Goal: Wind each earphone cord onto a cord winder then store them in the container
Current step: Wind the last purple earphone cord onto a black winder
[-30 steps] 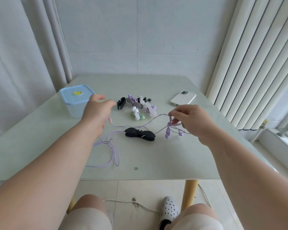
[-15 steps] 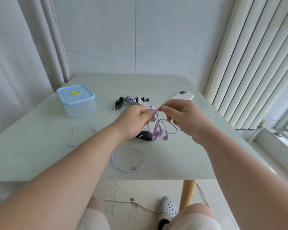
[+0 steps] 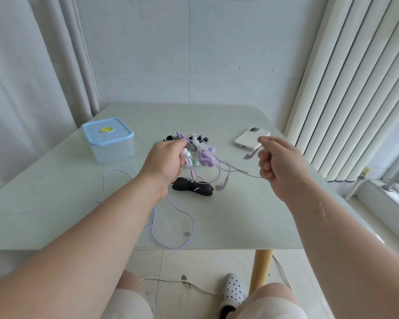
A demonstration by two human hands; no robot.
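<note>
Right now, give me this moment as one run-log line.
step: untangling | hands: left, right hold purple cord | winder: on table, unused | container: lidded

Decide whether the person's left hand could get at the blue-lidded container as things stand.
Probably yes: bare table separates the left hand from the container, but its fingers already pinch the purple earphone cord.

Two bare forearms, no sleeves, watch or rings showing on the left hand [image 3: 165, 161] or right hand [image 3: 280, 165]. Pale beige shorts [image 3: 134, 305] over both thighs, knees uncovered. One white perforated clog [image 3: 232, 290] with a dark inner lining on a foot.
</note>
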